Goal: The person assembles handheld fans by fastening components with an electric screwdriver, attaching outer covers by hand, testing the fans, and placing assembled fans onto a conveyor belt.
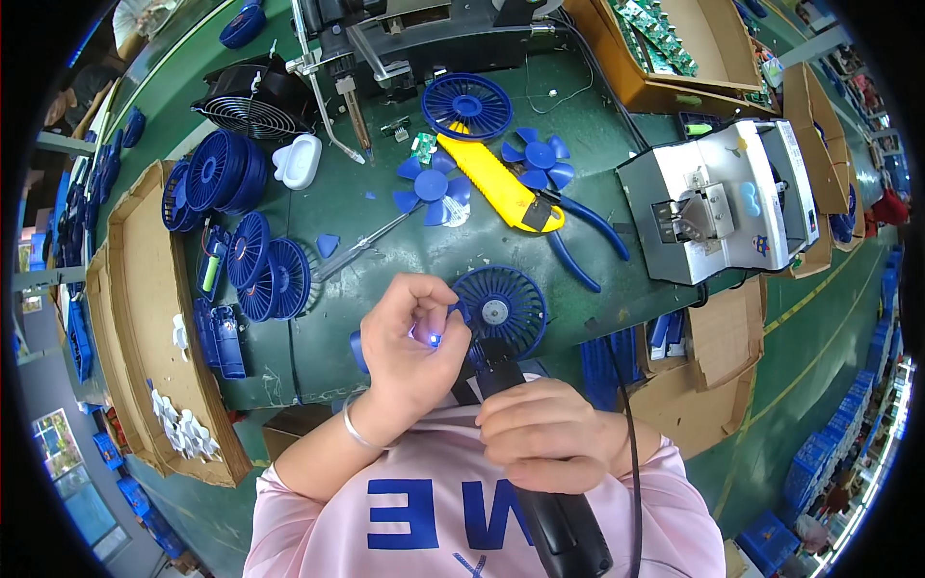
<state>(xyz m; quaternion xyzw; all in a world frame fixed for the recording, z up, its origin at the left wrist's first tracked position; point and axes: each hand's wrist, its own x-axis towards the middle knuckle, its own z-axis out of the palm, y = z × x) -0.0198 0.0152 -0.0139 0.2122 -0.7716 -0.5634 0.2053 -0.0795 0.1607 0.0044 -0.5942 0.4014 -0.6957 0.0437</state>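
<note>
My left hand (409,337) is closed around the handle side of a blue handheld fan, with a small bluish-white light glowing between the fingers. Most of the handle is hidden by that hand. The fan's round slatted grille (525,301) faces up, a silvery round part at its centre and no blades on it. Wrapped in my right hand (544,433) is a black electric screwdriver (564,535), which slants up from my lap. Its head reaches the lower left rim of the grille; the tip cannot be made out.
Beyond my hands lie a yellow utility knife (491,183), blue-handled pliers (602,231), a screwdriver (361,246) and blue fan blades (431,186). Stacked grilles (220,171) and a cardboard tray (145,318) are at left. A grey machine (713,207) stands right; a soldering stand (352,106) stands behind.
</note>
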